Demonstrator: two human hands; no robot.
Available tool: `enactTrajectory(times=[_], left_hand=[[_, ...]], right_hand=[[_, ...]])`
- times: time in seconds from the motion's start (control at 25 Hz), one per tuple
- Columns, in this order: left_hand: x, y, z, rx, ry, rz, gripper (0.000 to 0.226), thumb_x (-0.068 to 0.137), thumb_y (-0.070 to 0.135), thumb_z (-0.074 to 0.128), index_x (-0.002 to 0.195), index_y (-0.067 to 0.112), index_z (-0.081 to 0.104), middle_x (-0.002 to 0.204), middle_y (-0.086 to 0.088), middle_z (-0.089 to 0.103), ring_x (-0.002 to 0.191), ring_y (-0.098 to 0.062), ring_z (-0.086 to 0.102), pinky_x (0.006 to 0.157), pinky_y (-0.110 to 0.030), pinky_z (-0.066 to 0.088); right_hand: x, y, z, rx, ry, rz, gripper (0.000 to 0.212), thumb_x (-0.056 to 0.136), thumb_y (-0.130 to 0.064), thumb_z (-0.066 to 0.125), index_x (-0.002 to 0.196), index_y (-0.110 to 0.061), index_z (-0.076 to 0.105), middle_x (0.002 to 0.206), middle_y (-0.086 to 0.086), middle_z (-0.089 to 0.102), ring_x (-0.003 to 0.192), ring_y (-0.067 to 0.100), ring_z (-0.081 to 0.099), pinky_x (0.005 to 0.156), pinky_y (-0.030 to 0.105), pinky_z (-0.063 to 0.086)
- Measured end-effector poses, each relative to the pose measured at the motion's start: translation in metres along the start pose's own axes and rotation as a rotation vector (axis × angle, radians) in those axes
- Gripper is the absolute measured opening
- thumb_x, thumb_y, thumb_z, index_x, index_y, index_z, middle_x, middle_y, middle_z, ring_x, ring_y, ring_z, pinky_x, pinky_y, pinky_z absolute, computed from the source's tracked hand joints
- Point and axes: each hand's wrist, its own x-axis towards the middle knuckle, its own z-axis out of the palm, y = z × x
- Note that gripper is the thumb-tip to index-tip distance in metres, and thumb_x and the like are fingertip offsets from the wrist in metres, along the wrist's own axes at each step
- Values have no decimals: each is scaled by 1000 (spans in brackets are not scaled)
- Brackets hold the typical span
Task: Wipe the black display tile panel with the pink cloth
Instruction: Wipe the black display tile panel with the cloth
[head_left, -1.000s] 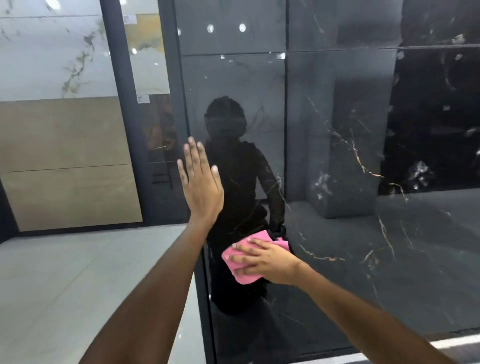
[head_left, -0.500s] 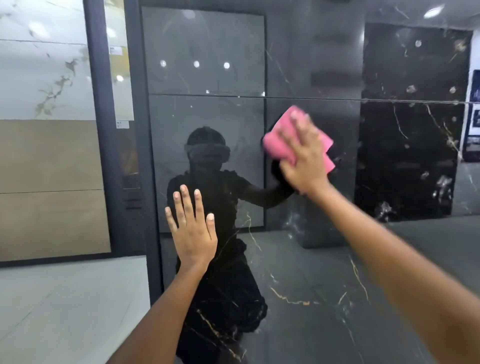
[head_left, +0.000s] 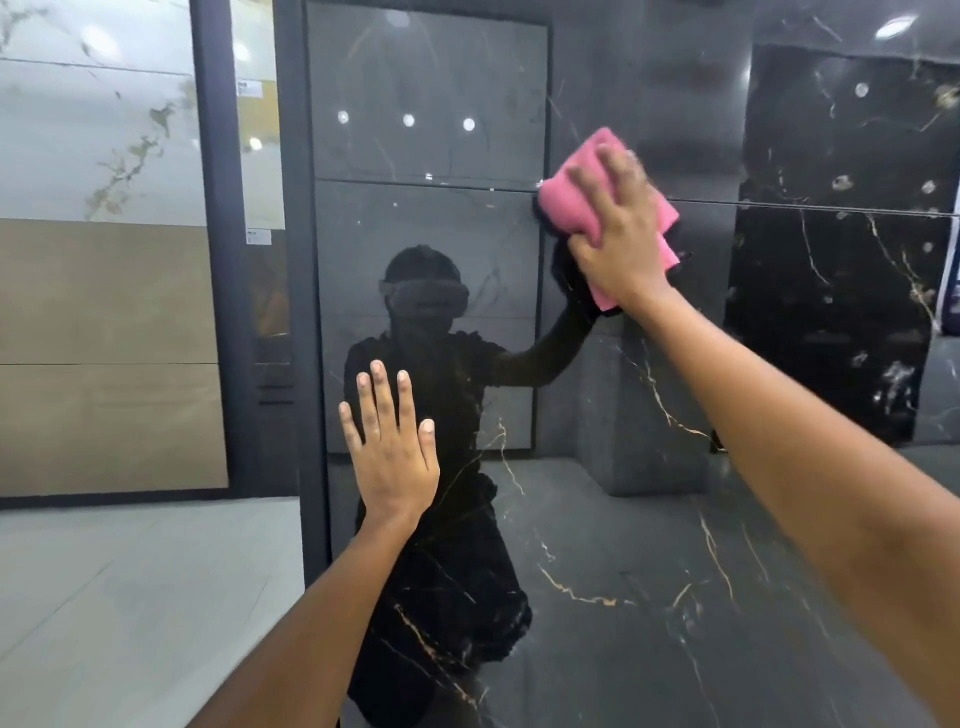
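Since half a second ago the right hand (head_left: 618, 234) has hardly shifted on the black display tile panel (head_left: 649, 519); a second ago it was low, near the left hand's wrist. Its fingers lie spread and flat over the folded pink cloth (head_left: 582, 192), pressing it against the panel right on the horizontal seam (head_left: 810, 208). Lower down and nearer the panel's dark frame (head_left: 306, 312), the left hand (head_left: 392, 457) rests open, palm on the glossy surface, holding nothing. Gold-veined panel lies bare below and beyond the cloth. Past the frame, small white labels (head_left: 258, 237) on the beige tiles (head_left: 104, 353) are too blurred to read.
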Motion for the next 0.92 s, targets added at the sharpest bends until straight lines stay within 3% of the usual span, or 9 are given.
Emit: enactTrajectory(times=[0.28, 0.36, 0.48, 0.52, 0.6, 0.72, 0.8, 0.84, 0.92], left_hand=[[1, -12, -11, -12, -87, 119, 61, 100, 34, 27, 152, 14, 2, 159, -13, -1, 147, -25, -8, 119, -43, -7], [-11, -37, -14, 23, -140, 251, 59, 100, 32, 26, 152, 13, 5, 160, -10, -3, 148, -23, -5, 120, -40, -3], [-40, -68, -12, 89, -164, 392, 55, 103, 33, 11, 152, 11, 2, 160, -8, -4, 148, -22, -3, 121, -38, 1], [-47, -71, -10, 90, -152, 396, 54, 103, 33, 11, 152, 11, 1, 160, -7, -5, 148, -21, -4, 121, -38, 1], [-52, -71, -6, 75, -115, 386, 56, 102, 29, 20, 152, 9, 5, 160, -9, 4, 148, -19, -5, 121, -37, 0], [-53, -70, -6, 77, -85, 378, 58, 99, 26, 27, 151, 6, 12, 158, -11, 17, 147, -18, -3, 121, -37, 1], [-53, -70, -7, 77, -82, 367, 59, 99, 26, 28, 151, 6, 11, 158, -11, 17, 148, -19, -1, 120, -36, 0], [-54, -71, -7, 78, -86, 367, 59, 99, 26, 29, 151, 6, 10, 158, -11, 17, 148, -21, 1, 120, -36, -1], [-54, -70, -7, 91, -93, 376, 60, 99, 26, 30, 151, 7, 8, 158, -11, 16, 147, -24, 7, 120, -37, -1]], right_hand=[[-228, -26, 37, -269, -540, -1005, 82, 71, -26, 64, 144, -29, 28, 155, 3, 19, 145, 33, 2, 117, 51, 2], [-192, -22, 30, -297, -420, -906, 78, 71, -27, 62, 142, -27, 29, 151, 7, 24, 140, 37, 16, 114, 53, 10], [-132, -33, 27, -160, -164, -266, 80, 70, -25, 62, 144, -21, 34, 152, 16, 28, 140, 43, 17, 115, 50, 10], [-140, -41, 38, -95, -141, -236, 80, 68, -22, 64, 144, -18, 36, 152, 19, 28, 141, 43, 15, 116, 49, 7], [-206, -64, 68, -85, -209, -443, 81, 67, -22, 64, 143, -15, 34, 151, 18, 26, 141, 38, 15, 117, 47, 1], [-338, -83, 80, -176, -643, -946, 87, 63, -26, 68, 143, -23, 34, 154, 5, 27, 141, 30, 19, 118, 43, -10], [-356, -62, 71, -182, -718, -1136, 80, 61, -22, 70, 137, -24, 46, 151, 1, 35, 139, 26, 24, 118, 40, -12], [-340, -50, 68, -168, -614, -1101, 72, 63, -19, 66, 133, -22, 50, 148, 2, 37, 136, 27, 27, 119, 39, -8], [-289, -34, 60, -129, -388, -706, 59, 74, -19, 56, 133, -16, 48, 146, 10, 35, 135, 34, 28, 118, 43, 4]])
